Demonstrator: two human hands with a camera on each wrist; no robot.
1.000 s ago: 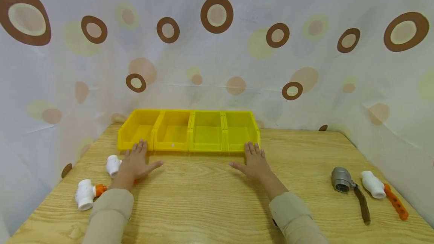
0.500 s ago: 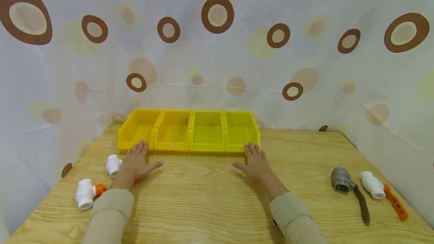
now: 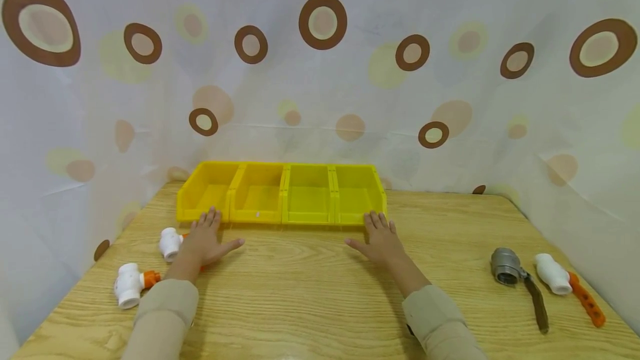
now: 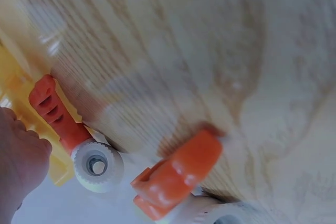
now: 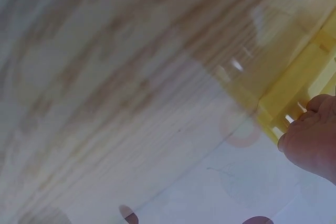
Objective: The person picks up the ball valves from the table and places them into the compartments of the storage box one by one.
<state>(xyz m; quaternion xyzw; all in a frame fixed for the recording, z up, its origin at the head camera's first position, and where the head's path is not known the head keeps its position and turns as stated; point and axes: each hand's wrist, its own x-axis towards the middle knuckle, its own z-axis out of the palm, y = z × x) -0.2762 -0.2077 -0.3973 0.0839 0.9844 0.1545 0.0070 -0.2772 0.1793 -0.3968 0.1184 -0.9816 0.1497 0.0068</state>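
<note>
In the head view my left hand (image 3: 204, 243) lies with straight fingers and thumb spread, fingertips right at the front of the leftmost yellow bin (image 3: 205, 193). My right hand (image 3: 382, 243) lies likewise at the front of the rightmost yellow bin (image 3: 357, 190). Neither hand holds anything. Beside and partly beneath the left forearm are two white plastic ball valves, a farther valve (image 3: 170, 244) and a nearer valve (image 3: 129, 286). Their orange handles show in the left wrist view, a long handle (image 4: 59, 114) and a closer handle (image 4: 181, 174).
Two more bins stand between the outer ones, all joined in a row at the back of the wooden table (image 3: 300, 304). At right lie a metal ball valve (image 3: 506, 266) with a brown handle and a white valve (image 3: 552, 274) with an orange handle. A dotted curtain (image 3: 320, 82) hangs behind.
Both hands keep their place at the bins, and no object has moved on the table. The head view has shifted very slightly.
</note>
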